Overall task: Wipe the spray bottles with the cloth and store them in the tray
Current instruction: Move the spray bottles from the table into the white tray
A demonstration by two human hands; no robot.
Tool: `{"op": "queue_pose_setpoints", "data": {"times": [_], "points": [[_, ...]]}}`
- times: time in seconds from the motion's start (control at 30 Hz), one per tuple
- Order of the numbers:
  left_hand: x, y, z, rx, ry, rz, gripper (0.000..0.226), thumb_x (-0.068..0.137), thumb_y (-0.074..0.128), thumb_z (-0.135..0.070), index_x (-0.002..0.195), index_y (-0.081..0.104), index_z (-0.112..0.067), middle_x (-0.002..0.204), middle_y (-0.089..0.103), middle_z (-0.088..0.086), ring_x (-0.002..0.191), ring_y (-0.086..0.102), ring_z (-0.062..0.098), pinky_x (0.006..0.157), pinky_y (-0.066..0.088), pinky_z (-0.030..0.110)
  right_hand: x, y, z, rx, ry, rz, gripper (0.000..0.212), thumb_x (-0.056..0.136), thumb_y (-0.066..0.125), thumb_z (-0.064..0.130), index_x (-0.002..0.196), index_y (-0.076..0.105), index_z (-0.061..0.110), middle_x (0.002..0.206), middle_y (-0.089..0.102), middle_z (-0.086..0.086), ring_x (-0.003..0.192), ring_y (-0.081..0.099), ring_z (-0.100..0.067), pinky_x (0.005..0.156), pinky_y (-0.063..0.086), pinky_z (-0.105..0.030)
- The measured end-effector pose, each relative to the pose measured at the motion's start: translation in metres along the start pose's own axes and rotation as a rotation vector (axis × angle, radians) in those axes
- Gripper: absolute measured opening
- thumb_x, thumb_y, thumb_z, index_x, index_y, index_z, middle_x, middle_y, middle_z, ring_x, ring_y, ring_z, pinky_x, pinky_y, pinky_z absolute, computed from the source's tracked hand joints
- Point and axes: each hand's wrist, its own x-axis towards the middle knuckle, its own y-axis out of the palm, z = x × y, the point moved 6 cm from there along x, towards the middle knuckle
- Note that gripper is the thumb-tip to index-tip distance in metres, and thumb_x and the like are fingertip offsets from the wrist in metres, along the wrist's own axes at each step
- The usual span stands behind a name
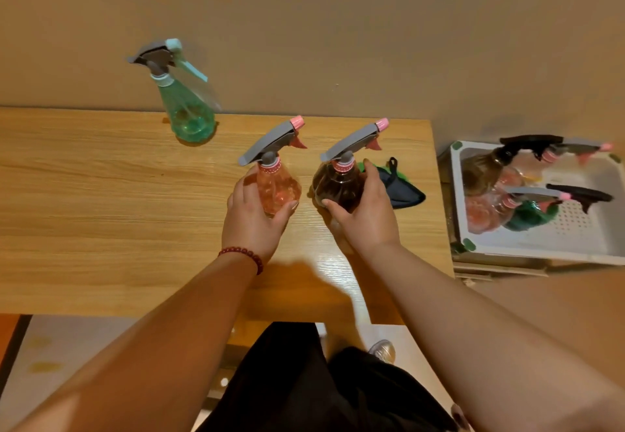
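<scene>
While both stand left of the tray, the left hand wraps the pink bottle by its belly and the right hand curls round the brown bottle. Their thin, smooth plastic looks light and slippery, so the narrow neck likely gives a surer hold.

We record the table as light wood with a running grain. The green bottle is translucent teal with a grey head and mint nozzle. The pink bottle and the brown bottle have grey heads and pink nozzles, and the pink one has a white-dotted collar. The cloth is dark navy edged in green. The tray is white with green corners and a perforated floor. The bracelet is of dark red beads.
</scene>
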Motion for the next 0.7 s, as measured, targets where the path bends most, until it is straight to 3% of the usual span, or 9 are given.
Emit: {"op": "queue_pose_setpoints", "data": {"times": [0.13, 0.3, 0.53, 0.7], "points": [[-0.015, 0.012, -0.006, 0.008, -0.009, 0.000, 0.079, 0.085, 0.071, -0.042, 0.146, 0.034, -0.008, 0.147, 0.041, 0.010, 0.136, 0.036, 0.028, 0.111, 0.033, 0.037, -0.009, -0.004, -0.009, -0.047, -0.041, 0.017, 0.095, 0.079, 0.075, 0.047, 0.151, 0.023, 0.014, 0.151, 0.034, -0.005, 0.142, 0.027, -0.020, 0.115, 0.026, -0.033], [-0.013, 0.015, -0.008, 0.018, 0.000, 0.005, 0.072, 0.085, 0.072, -0.042, 0.139, 0.040, -0.006, 0.145, 0.042, 0.010, 0.135, 0.038, 0.029, 0.109, 0.037, 0.040, -0.004, 0.004, -0.008, 0.122, -0.010, 0.038, 0.101, 0.071, 0.083, 0.043, 0.150, 0.025, 0.020, 0.150, 0.038, -0.001, 0.139, 0.035, -0.017, 0.113, 0.035, -0.035], [-0.005, 0.015, -0.006, -0.059, 0.010, 0.052, 0.093, 0.081, 0.078, -0.038, 0.152, 0.021, -0.018, 0.150, 0.037, 0.007, 0.138, 0.036, 0.024, 0.108, 0.035, 0.034, 0.001, 0.006, -0.013, 0.136, 0.014, -0.005, 0.088, 0.070, 0.084, 0.042, 0.141, 0.038, 0.019, 0.138, 0.051, 0.000, 0.127, 0.047, -0.017, 0.099, 0.038, -0.025], [-0.007, 0.015, -0.013, -0.041, 0.035, 0.060, 0.085, 0.084, 0.075, -0.037, 0.150, 0.028, -0.014, 0.149, 0.041, 0.008, 0.137, 0.040, 0.026, 0.110, 0.038, 0.037, -0.004, -0.003, -0.017, 0.177, 0.028, -0.039, 0.086, 0.069, 0.084, 0.044, 0.139, 0.040, 0.019, 0.136, 0.053, 0.000, 0.126, 0.049, -0.017, 0.103, 0.044, -0.032]]}}
